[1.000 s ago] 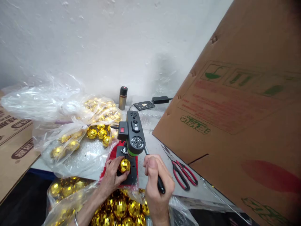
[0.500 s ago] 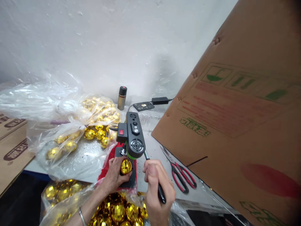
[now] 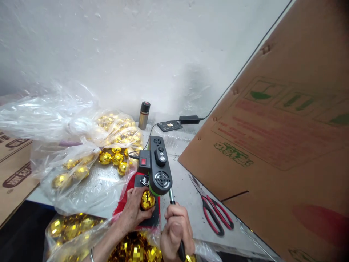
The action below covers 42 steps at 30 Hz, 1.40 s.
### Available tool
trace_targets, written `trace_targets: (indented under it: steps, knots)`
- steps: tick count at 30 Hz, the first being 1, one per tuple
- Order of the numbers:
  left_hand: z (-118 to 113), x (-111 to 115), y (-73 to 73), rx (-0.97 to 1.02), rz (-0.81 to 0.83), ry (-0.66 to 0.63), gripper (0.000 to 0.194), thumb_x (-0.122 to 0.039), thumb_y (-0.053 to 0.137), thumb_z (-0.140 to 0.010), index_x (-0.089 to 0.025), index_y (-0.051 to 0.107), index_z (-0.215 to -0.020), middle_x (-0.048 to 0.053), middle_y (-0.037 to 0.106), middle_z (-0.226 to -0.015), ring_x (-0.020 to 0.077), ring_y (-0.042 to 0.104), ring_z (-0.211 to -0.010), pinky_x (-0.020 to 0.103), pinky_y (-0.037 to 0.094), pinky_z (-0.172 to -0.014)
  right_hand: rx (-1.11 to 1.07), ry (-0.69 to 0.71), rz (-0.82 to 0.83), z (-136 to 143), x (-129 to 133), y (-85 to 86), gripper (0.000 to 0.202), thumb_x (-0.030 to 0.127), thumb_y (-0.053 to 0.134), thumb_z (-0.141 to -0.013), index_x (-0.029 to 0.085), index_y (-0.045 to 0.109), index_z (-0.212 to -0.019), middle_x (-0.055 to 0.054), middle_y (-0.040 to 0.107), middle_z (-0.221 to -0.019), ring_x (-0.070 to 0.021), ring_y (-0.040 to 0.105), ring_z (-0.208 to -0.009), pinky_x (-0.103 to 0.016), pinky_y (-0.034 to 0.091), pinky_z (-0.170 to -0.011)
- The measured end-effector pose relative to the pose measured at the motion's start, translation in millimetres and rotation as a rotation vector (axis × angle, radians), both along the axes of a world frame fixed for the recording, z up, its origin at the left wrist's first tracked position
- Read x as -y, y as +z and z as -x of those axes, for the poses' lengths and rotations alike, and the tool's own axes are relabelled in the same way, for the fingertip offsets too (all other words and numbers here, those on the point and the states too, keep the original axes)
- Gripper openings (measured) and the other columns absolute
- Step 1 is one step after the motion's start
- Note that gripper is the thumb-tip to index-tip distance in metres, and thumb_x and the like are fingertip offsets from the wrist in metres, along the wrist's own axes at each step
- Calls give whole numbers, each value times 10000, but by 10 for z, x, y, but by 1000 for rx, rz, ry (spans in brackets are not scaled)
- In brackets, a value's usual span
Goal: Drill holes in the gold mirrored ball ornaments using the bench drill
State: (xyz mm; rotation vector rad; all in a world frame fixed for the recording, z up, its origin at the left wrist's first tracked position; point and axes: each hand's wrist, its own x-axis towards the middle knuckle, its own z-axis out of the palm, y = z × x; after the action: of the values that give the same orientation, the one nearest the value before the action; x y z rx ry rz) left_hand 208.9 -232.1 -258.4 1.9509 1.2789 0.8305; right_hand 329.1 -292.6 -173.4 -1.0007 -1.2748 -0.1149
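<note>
Right hand: fingers and thumb of the right hand (image 3: pixel 177 229) were wrapped tightly round the black grip (image 3: pixel 182 251) of a slim metal lever (image 3: pixel 171 195); half a second earlier the grip slanted farther to the right, and it now pointed more toward the person.
Left hand: thumb and fingers of the left hand (image 3: pixel 133 207) stood one ball's breadth apart, clamped on a shiny gold faceted ball (image 3: pixel 147 201), much as before.
Gold ball: above the black base plate (image 3: pixel 151 220), near the press head's front end, a dark spot on its top; contact with the plate could not be told.
Press head: long black housing (image 3: pixel 160 165) with two round vents, the lever at its right.
Scissors: red-and-black-handled pair (image 3: pixel 216 215) lying between lever and brown cardboard box (image 3: pixel 261 153).
Black cable: a longer run (image 3: pixel 231 84) showed beside the box than half a second earlier.
</note>
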Motion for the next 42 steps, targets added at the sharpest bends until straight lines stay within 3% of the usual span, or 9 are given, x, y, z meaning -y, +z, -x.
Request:
trace_targets:
  steps: [2, 8, 12, 19, 26, 33, 39, 42]
  knots:
    - [-9, -6, 8, -7, -6, -8, 386, -274, 763, -774, -220, 639, -1136, 76, 699, -1038, 344, 631, -1055, 523, 475, -977, -31, -16, -17, 36, -25, 12, 403, 244, 379, -1123, 224, 478, -733, 49, 517, -737, -108, 511, -649, -307, 471, -817]
    - [-27, -13, 17, -5, -6, -5, 354, -271, 744, -771, -208, 639, -1103, 86, 703, -1023, 340, 644, -1037, 536, 458, -991, -132, -31, -60, 159, -92, 120, 433, 280, 391, -1127, 218, 429, -701, 56, 483, -725, -100, 457, -621, -282, 427, -691]
    - [-35, -15, -20, -3, -6, 1, 356, -282, 740, -766, -197, 644, -1098, 92, 703, -1009, 337, 645, -1012, 534, 455, -981, -158, -37, -79, 189, -103, 101, 443, 285, 378, -1130, 217, 412, -694, 53, 464, -713, -102, 440, -613, -272, 382, -609]
    - [-35, -3, 13, 7, -16, 16, 360, -289, 746, -769, -219, 649, -1109, 77, 717, -1011, 325, 651, -1009, 506, 479, -970, -168, -44, -75, 166, -100, -14, 413, 257, 397, -1111, 222, 433, -701, 40, 480, -716, -115, 451, -613, -290, 387, -613]
    - [-50, 2, 29, 8, -13, 35, 402, -259, 768, -733, -209, 668, -1118, 85, 724, -1031, 336, 653, -1014, 510, 498, -958, -177, -56, -79, 195, -128, 73, 430, 255, 387, -1116, 221, 422, -689, 55, 474, -696, -113, 438, -591, -304, 420, -691]
    - [-41, -6, 71, 40, 43, 20, 456, -256, 759, -734, -190, 684, -1179, 109, 733, -1084, 354, 653, -1062, 533, 489, -980, -151, -50, -119, 152, -159, 70, 457, 269, 417, -1111, 218, 431, -657, 52, 479, -670, -111, 439, -572, -285, 406, -634]
    - [-72, -23, -10, 71, -5, 17, 488, -244, 757, -720, -196, 678, -1199, 123, 751, -1131, 363, 675, -1083, 553, 478, -997, -194, -74, -91, 212, -137, 72, 448, 237, 362, -1117, 218, 417, -673, 46, 457, -688, -120, 429, -582, -282, 379, -601]
    - [-91, -24, -48, 75, -20, 29, 503, -251, 766, -717, -181, 678, -1207, 135, 751, -1127, 372, 679, -1079, 563, 482, -996, -158, -80, -102, 201, -153, -10, 438, 241, 355, -1113, 217, 415, -680, 49, 467, -701, -117, 450, -585, -285, 387, -604]
